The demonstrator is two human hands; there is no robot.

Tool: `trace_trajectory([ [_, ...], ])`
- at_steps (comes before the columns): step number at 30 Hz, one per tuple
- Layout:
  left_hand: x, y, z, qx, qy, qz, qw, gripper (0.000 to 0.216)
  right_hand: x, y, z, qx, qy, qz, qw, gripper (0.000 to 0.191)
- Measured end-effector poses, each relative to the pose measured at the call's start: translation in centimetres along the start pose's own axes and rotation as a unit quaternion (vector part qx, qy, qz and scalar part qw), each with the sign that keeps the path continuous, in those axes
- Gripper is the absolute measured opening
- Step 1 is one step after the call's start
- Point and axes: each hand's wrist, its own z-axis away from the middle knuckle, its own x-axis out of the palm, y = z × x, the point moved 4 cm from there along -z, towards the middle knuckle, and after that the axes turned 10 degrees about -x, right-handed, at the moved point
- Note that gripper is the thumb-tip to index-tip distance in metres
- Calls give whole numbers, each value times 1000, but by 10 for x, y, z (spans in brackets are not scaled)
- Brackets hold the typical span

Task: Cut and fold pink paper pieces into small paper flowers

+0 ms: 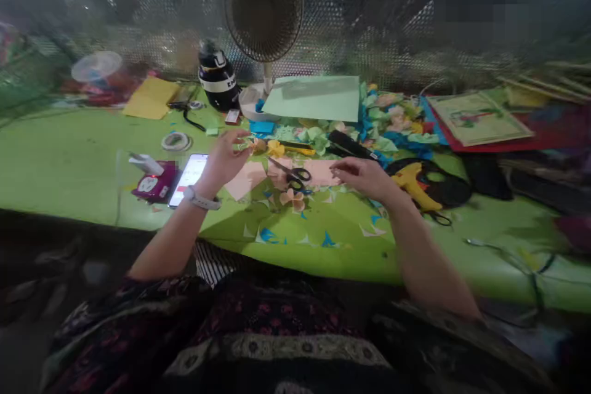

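My left hand (225,161), with a pale watch on its wrist, reaches over the table with thumb and fingers apart. Its fingertips are close to an orange paper flower (258,146); whether they touch it I cannot tell. My right hand (364,177) is curled, fingertips together above the right end of a pink paper strip (321,172). Anything between those fingers is too small to make out. Black-handled scissors (295,177) lie partly open on the pink paper between my hands. A peach paper flower (292,199) rests just below them, and a yellow one (276,148) above.
A lit phone (189,180), a purple power socket (157,184) and a tape roll (176,141) lie at left. Behind stand a black bottle (218,81) and a fan (265,6). Coloured paper scraps (392,114) heap at back right. Small offcuts (268,235) litter the front edge.
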Motion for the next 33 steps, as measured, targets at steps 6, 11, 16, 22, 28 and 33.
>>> trace_trajectory([
  [6, 5, -12, 8, -36, -80, -197, 976, 42, 1, 2, -1, -23, 1, 7, 1000, 31],
  [11, 21, -14, 5, -40, -132, -206, 969, 30, -11, 10, 1, -30, 86, -15, 996, 28],
  [16, 6, -12, 5, -80, -84, -90, 989, 31, -24, 23, 1, -13, 159, -60, 985, 24],
  [22, -4, -4, 2, -105, -68, 243, 962, 38, -14, 18, -5, 9, 165, -110, 980, 18],
  [28, 11, 25, -4, -123, -94, 406, 901, 41, 22, -34, -26, -13, -16, 65, 998, 20],
  [33, 27, 40, -8, -124, -119, 465, 869, 38, 46, -67, -47, 14, -176, 286, 942, 30],
])
